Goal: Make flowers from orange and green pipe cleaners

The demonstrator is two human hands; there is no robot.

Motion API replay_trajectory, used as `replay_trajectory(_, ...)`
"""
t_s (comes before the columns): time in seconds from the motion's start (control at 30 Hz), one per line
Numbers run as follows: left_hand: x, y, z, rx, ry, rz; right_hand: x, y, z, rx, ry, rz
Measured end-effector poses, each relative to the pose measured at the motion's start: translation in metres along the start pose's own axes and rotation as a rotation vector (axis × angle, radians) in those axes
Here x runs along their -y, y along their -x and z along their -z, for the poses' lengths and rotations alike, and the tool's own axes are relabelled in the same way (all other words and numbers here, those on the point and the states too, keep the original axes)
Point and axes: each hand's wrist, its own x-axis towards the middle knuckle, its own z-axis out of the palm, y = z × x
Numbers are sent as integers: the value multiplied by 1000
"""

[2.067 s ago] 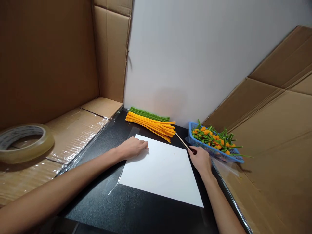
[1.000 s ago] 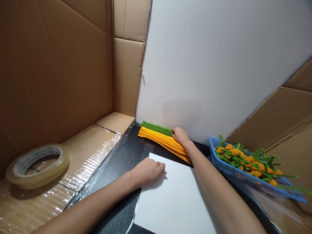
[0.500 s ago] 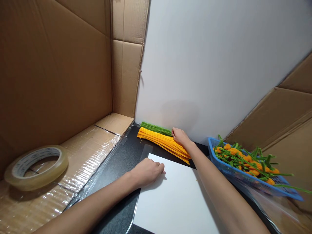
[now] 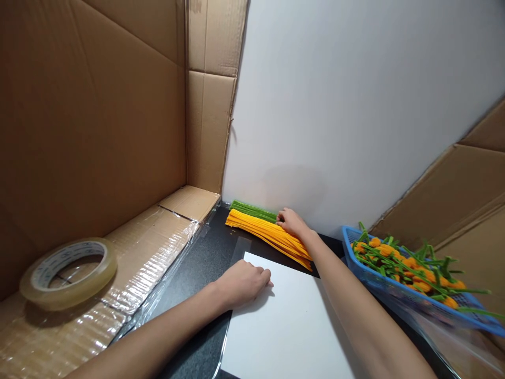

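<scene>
Against the wall lies a bundle of green pipe cleaners, with a thicker bundle of yellow-orange pipe cleaners alongside it on the near side. My right hand reaches over both bundles, its fingers pinched on the green ones near their right end; the fingertips are partly hidden. My left hand rests in a loose fist on the upper left of a white sheet. Its fingers are curled under, so whatever may be inside is hidden.
A roll of clear tape lies on the taped cardboard ledge at left. To the right, a blue basket holds orange and green pipe-cleaner pieces. Cardboard panels and a white wall enclose the dark tabletop.
The view has shifted slightly, moving everything a little to the right and down. My right fingers have moved slightly at the green pipe cleaners; my left hand stays on the sheet.
</scene>
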Motion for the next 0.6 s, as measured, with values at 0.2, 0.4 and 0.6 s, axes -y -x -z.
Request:
replay_trajectory(0.2, 1, 0, -2, -7, 0, 3, 11, -5, 6, 41, -54, -34)
replay_trajectory(0.4, 0, -1, 1, 2, 11, 10, 14, -7, 3, 15, -201, -40)
replay_trajectory(0.6, 1, 0, -4, -6, -1, 3, 10, -12, -3, 9, -488, 5)
